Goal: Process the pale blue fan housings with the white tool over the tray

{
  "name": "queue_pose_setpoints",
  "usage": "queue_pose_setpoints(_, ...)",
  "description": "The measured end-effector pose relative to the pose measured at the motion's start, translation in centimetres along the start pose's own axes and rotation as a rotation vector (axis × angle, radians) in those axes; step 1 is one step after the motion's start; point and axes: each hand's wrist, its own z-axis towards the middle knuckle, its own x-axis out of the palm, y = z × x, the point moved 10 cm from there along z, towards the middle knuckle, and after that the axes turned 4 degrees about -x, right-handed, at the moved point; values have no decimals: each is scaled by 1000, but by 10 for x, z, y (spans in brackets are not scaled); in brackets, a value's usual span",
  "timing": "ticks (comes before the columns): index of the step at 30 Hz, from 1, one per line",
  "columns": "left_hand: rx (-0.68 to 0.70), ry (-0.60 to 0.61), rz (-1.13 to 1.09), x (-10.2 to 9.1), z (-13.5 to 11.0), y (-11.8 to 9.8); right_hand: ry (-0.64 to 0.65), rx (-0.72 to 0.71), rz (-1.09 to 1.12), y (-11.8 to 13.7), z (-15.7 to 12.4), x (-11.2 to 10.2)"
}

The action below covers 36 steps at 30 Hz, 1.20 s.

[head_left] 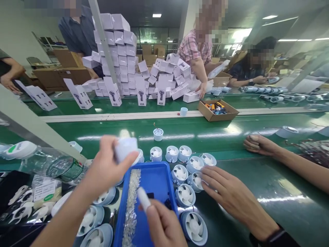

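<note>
My left hand (110,161) is closed around a pale, blurred fan housing (126,150), raised above the far left corner of a blue tray (147,166). Over the tray's near part, my right hand (164,221) pinches a short white rounded piece (144,199) whose exact kind I cannot make out. Small clear pieces (131,202) lie in a strip along the tray's left side, with dark small parts (168,203) at its right. White-bladed fans in round housings (185,195) stand close by on the right; more fans (95,236) sit under my left forearm.
A co-worker's hand (228,195) touches the fans at right; another hand (259,144) rests farther back. One fan housing (158,134) stands on the green belt (123,127). Beyond are an open carton (218,117) and stacked white boxes (123,58). A plastic bottle (59,166) lies left.
</note>
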Motion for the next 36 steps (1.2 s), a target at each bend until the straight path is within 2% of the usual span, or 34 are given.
queue_pose_setpoints(1, 42, 44, 81, 13, 26, -14, 66, -77, -36, 8, 4, 8)
queue_pose_setpoints(3, 85, 166, 245, 48, 77, -24, 221, -246, -129, 24, 11, 27)
queue_pose_setpoints(5, 99, 261, 380, 80, 115, -16, 339, -410, -268, 36, 14, 46)
queue_pose_setpoints(7, 100, 303, 472, 101, 134, -1, 439, -557, -478, 42, 13, 66)
queue_pose_setpoints(8, 88, 303, 507, 104, 139, 7, 480, -600, -590, 40, 12, 75)
queue_pose_setpoints(10, 16, 279, 563, 99, 141, 26, 516, -614, -757, 32, 16, 86)
queue_pose_setpoints(12, -97, 260, 590, 84, 140, 44, 494, -590, -876, 24, 26, 89)
queue_pose_setpoints(14, -179, 237, 579, 66, 137, 54, 491, -599, -951, 19, 36, 92)
queue_pose_setpoints(16, -186, 171, 538, 45, 131, 49, 548, -632, -993, 13, 44, 100)
queue_pose_setpoints(19, -112, 16, 430, 7, 107, 23, 579, -670, -955, 12, 51, 111)
queue_pose_setpoints(22, -51, -101, 295, -33, 62, 3, 448, -625, -772, 24, 55, 116)
queue_pose_setpoints(24, -55, -184, 202, -59, 29, 4, 328, -547, -617, 33, 53, 117)
queue_pose_setpoints(27, -65, -295, -48, -87, -14, 23, 203, -431, -429, 41, 46, 121)
queue_pose_setpoints(29, -98, -353, -196, -96, -37, 42, 170, -386, -362, 47, 39, 129)
queue_pose_setpoints(32, -203, -392, -358, -99, -58, 73, 92, -247, -206, 51, 24, 141)
queue_pose_setpoints(36, -308, -379, -498, -93, -73, 105, -71, 115, 66, 41, -7, 162)
